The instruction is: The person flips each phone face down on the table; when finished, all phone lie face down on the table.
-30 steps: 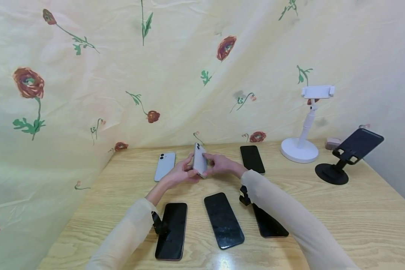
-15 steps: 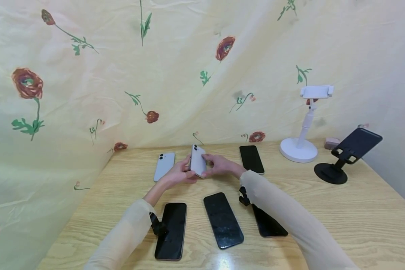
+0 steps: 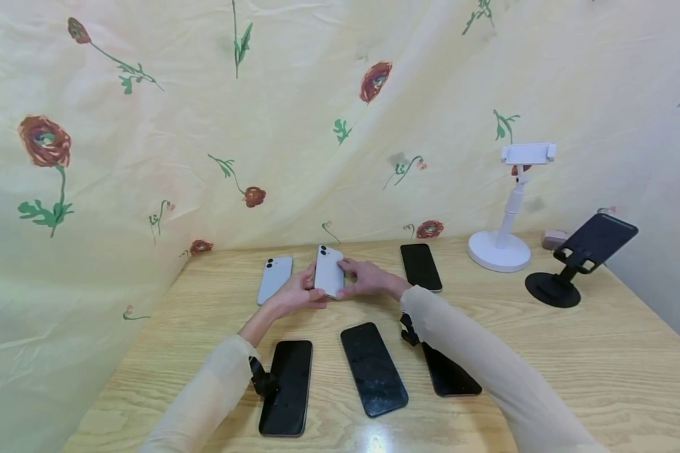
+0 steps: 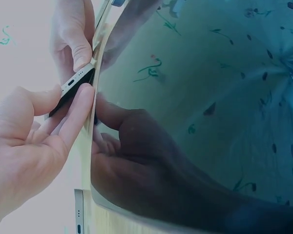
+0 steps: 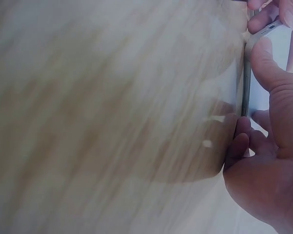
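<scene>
Both hands hold a pale smartphone at the back middle of the table, its camera side up. My left hand grips its left edge and near corner, thumb on top and fingers beneath, as the left wrist view shows. From the other side my right hand pinches the right edge; in the right wrist view its thumb lies along the phone's side. Just left of them a second pale smartphone lies back up. How much the held phone's underside touches the table is hard to tell.
Black-screened phones lie nearer: one left, one middle, one partly under the right sleeve. Another lies behind the right wrist. A white phone stand and a black one stand at right; a patterned cloth hangs behind.
The held phone has turned from standing on its edge to lying flatter, so its back now faces up more. Both hands have shifted slightly left with it.
</scene>
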### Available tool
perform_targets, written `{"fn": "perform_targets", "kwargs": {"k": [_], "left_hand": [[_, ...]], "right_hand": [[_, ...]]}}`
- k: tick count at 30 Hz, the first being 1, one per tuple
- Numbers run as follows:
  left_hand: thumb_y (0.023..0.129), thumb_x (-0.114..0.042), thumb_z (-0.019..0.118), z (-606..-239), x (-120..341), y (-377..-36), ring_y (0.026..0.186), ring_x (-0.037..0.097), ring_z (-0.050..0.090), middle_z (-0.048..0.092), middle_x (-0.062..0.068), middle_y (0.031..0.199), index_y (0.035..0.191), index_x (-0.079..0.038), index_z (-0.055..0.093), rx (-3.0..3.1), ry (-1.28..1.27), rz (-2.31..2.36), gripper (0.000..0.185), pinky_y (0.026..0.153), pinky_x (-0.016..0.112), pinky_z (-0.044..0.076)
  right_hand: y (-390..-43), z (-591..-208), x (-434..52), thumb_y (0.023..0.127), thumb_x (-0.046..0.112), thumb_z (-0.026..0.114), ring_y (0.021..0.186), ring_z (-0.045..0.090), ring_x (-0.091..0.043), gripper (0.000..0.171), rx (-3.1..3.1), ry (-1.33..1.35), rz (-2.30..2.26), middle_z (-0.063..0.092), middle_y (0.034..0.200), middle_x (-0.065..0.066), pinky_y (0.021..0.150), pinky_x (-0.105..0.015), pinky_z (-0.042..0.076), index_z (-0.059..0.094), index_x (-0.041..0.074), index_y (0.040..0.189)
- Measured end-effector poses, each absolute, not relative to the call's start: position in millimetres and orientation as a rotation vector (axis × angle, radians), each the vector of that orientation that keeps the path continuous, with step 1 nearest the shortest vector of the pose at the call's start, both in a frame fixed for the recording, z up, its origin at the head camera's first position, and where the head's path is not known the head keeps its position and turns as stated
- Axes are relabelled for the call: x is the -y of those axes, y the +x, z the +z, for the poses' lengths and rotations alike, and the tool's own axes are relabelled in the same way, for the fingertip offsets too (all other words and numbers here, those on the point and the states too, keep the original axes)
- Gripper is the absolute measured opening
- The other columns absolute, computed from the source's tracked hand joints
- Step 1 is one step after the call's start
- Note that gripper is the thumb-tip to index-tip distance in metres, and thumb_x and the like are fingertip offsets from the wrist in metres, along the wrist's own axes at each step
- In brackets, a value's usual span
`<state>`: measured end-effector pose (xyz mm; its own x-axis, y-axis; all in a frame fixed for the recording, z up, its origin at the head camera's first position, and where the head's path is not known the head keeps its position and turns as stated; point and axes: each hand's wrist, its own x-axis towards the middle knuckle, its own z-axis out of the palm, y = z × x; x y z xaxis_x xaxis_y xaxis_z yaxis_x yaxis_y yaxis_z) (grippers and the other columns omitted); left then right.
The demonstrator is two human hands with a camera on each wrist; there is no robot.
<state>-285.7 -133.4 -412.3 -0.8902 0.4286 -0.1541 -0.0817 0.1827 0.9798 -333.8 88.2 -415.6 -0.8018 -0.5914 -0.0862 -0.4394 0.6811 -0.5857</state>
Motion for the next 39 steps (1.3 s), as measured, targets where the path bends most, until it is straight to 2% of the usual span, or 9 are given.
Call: {"fn": "perform_targets", "kwargs": {"k": [5, 10, 19, 21, 28, 32, 39], "left_hand": [[0.098, 0.011, 0.053, -410, 130, -286, 0.093, 0.031, 0.069, 0.060, 0.033, 0.120, 0.160, -0.005, 0.001, -2.112, 0.272, 1.737, 0.083, 0.084, 0.040, 0.056], [0.092, 0.012, 0.063, -410, 125, -284, 0.076, 0.024, 0.069, 0.065, 0.028, 0.103, 0.160, -0.004, 0.008, -2.203, 0.194, 1.698, 0.089, 0.075, 0.037, 0.059], [0.089, -0.002, 0.075, -413, 122, -282, 0.064, 0.021, 0.067, 0.065, 0.020, 0.088, 0.155, -0.005, 0.031, -2.418, 0.149, 1.521, 0.079, 0.059, 0.034, 0.059], [0.088, -0.006, 0.077, -413, 122, -283, 0.061, 0.020, 0.067, 0.064, 0.020, 0.087, 0.156, -0.006, 0.031, -2.457, 0.148, 1.475, 0.082, 0.057, 0.034, 0.058], [0.087, -0.015, 0.079, -412, 120, -282, 0.051, 0.019, 0.063, 0.065, 0.018, 0.073, 0.160, -0.002, 0.011, -2.522, 0.125, 1.350, 0.100, 0.050, 0.034, 0.056], [0.088, -0.018, 0.079, -410, 120, -283, 0.046, 0.018, 0.060, 0.065, 0.016, 0.064, 0.160, -0.002, 0.010, -2.548, 0.117, 1.264, 0.102, 0.046, 0.033, 0.055], [0.089, -0.024, 0.078, -409, 120, -285, 0.046, 0.017, 0.060, 0.065, 0.014, 0.063, 0.160, -0.004, 0.010, -2.569, 0.092, 1.163, 0.101, 0.044, 0.031, 0.053]], "right_hand": [[-332, -415, -89, 0.090, 0.037, 0.076, 0.140, 0.036, -0.036, 0.088, -2.633, -0.824, -0.834, 0.024, 0.161, -0.020, 0.114, -0.045, 0.030, 0.030, 0.003, 0.157], [-332, -417, -89, 0.090, 0.036, 0.076, 0.142, 0.031, -0.038, 0.087, -2.634, -0.861, -0.858, 0.025, 0.160, -0.023, 0.115, -0.045, 0.027, 0.032, 0.000, 0.155], [-332, -419, -88, 0.088, 0.040, 0.076, 0.143, 0.029, -0.037, 0.088, -2.632, -0.846, -0.850, 0.025, 0.160, -0.021, 0.115, -0.046, 0.027, 0.033, 0.002, 0.155], [-332, -419, -88, 0.088, 0.040, 0.076, 0.144, 0.028, -0.037, 0.089, -2.630, -0.846, -0.854, 0.025, 0.160, -0.021, 0.115, -0.046, 0.027, 0.033, 0.001, 0.155], [-330, -417, -87, 0.089, 0.040, 0.075, 0.145, 0.026, -0.038, 0.089, -2.623, -0.865, -0.853, 0.023, 0.161, -0.022, 0.115, -0.047, 0.025, 0.031, 0.000, 0.155], [-329, -417, -86, 0.090, 0.040, 0.074, 0.145, 0.023, -0.038, 0.089, -2.620, -0.851, -0.847, 0.022, 0.161, -0.021, 0.116, -0.047, 0.023, 0.030, 0.001, 0.156], [-329, -416, -86, 0.090, 0.042, 0.074, 0.146, 0.022, -0.038, 0.088, -2.635, -0.829, -0.839, 0.023, 0.162, -0.019, 0.116, -0.048, 0.022, 0.032, 0.003, 0.156]]}}
